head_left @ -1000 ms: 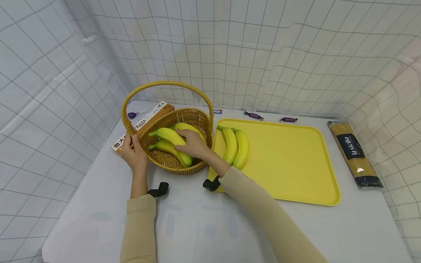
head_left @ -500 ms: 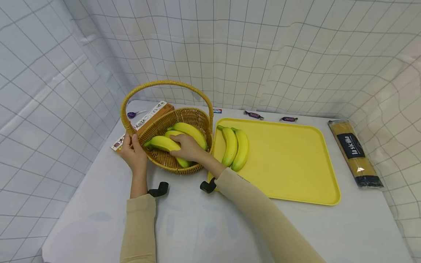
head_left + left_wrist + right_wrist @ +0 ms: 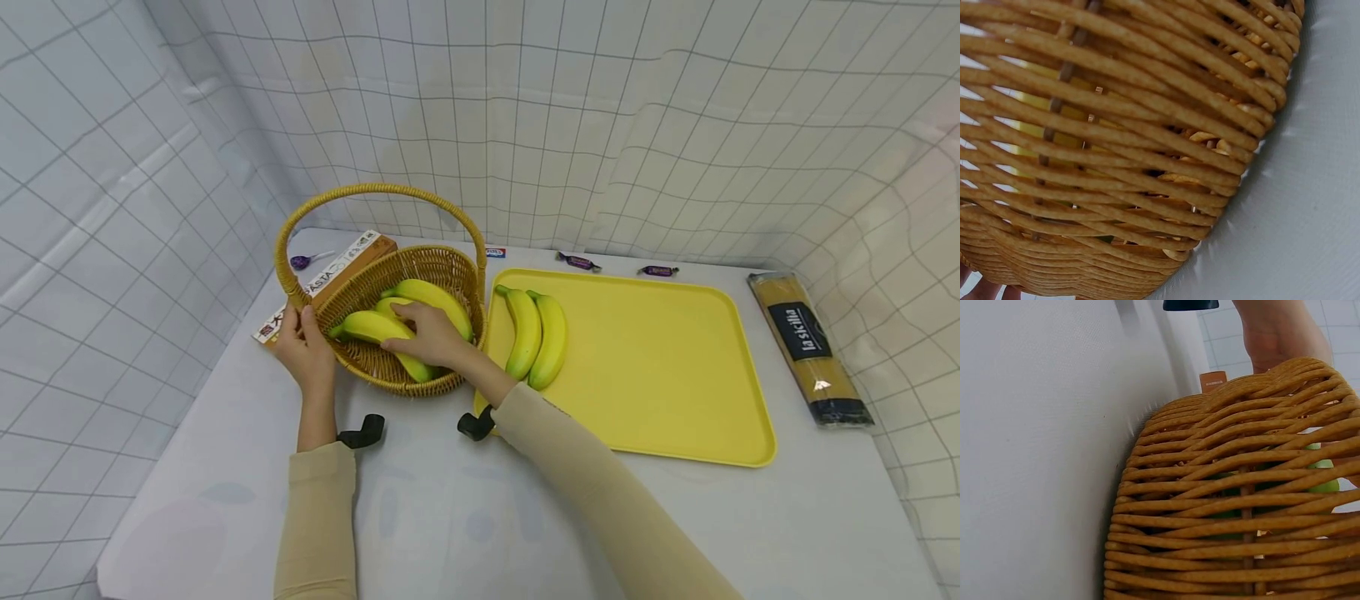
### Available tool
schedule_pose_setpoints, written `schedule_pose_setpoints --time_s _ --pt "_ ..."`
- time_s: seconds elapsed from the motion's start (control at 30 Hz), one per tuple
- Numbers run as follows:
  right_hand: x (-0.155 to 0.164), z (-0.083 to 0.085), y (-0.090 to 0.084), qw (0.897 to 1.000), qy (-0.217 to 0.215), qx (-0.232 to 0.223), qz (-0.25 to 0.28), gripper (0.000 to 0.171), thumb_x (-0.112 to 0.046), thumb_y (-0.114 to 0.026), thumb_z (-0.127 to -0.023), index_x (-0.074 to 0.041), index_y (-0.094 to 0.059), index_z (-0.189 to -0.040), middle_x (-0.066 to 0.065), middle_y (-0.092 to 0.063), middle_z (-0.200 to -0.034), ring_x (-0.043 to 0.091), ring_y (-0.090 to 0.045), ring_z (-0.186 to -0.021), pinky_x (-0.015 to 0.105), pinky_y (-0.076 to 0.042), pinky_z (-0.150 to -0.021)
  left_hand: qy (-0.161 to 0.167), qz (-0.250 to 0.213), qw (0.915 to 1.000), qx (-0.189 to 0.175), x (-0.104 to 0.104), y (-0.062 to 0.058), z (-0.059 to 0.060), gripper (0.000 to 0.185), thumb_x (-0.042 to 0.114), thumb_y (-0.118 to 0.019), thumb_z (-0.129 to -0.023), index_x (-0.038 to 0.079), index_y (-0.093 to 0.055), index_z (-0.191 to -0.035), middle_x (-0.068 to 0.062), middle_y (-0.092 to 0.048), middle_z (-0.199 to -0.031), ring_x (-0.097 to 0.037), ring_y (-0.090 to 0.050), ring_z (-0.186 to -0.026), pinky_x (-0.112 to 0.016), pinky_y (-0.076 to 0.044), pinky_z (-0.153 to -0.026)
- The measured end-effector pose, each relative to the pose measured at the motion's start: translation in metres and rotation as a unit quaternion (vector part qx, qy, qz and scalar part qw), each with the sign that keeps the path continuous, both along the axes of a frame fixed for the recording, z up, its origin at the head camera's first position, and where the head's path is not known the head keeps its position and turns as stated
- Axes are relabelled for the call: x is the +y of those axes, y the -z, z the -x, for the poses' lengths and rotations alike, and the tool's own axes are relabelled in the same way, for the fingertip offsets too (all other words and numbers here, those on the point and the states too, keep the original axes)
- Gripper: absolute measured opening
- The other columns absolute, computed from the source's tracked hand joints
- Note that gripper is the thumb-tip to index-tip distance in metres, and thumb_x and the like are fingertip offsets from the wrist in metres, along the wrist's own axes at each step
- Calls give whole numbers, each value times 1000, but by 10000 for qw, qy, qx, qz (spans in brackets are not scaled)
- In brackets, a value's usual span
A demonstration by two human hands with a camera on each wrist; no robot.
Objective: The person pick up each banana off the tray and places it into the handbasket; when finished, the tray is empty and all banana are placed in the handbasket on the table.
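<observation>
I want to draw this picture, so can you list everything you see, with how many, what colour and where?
basket: 1, tan wicker, left on the table
basket bananas: a bunch, yellow, in the basket
tray: 1, yellow, middle right
tray bananas: 2, yellow, on the tray's left end
pasta box: 1, brown, behind the basket
spaghetti: 1 pack, far right
sweets: 3, along the back
lollipop: 1, purple, back left
left hand: on the basket's rim
right hand: on the basket bananas

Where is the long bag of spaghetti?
In the head view, the bag of spaghetti lies on the table at the far right, beside the yellow tray and close to the checked wall, far from both hands.
</observation>
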State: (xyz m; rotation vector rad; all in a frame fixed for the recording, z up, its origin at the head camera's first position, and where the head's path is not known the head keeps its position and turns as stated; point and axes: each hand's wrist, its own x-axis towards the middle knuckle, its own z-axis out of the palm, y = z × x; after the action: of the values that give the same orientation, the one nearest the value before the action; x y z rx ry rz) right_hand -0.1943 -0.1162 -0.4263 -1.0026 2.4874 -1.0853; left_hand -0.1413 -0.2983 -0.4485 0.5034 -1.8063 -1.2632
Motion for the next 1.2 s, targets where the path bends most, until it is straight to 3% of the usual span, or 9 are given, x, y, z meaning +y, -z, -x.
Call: schedule_pose_setpoints --time_s 0.23,0.57,0.8,1.0,1.2 --pt "7 -3 -5 9996 89 121 230 71 -37 -69 -90 -4 -42 -147 11 -49 -147 25 -53 -128 33 -44 -105 -52 31 10000 -33 0 0 0 31 19 -50 -101 -5 -65 -115 -21 -66 -110 -1 -53 -87 -14 -41 -76" --pt "39 -17 -24 9967 480 -191 623 74 -40 -67 -91 -14 -35 -152 5 -37 -156 26 -32 -145 45 -31 -115 -63 2 9999 -141 1 -1 0 32 20 -50 -101 0 -65 -121 -17 -67 -116 3 -54 -90 -15 -42 -79" --pt "66 -32 -34 9912 742 -157 1086 74 -38 -70 -89 -18 -35 -152 9 -38 -155 27 -44 -136 42 -42 -107 -28 -49 9999 -134 0 0 1 32 21 -50 -101 -2 -65 -119 -19 -66 -112 1 -53 -89 -15 -42 -78" --pt "94 -41 -38 9869 1040 -167 1223 73 -37 -69 -89 -18 -35 -152 7 -36 -156 27 -34 -143 47 -34 -113 -79 -22 9996 -270 0 0 0 33 22 -49 -102 1 -65 -122 -14 -67 -118 2 -54 -92 -16 -43 -81" --pt "121 -44 -35 9781 1341 64 1590 72 -30 -72 -88 -11 -40 -149 9 -43 -151 24 -45 -135 39 -40 -109 -83 2 9995 -306 0 0 0 33 21 -49 -102 1 -64 -123 -14 -67 -118 2 -54 -94 -16 -43 -82"
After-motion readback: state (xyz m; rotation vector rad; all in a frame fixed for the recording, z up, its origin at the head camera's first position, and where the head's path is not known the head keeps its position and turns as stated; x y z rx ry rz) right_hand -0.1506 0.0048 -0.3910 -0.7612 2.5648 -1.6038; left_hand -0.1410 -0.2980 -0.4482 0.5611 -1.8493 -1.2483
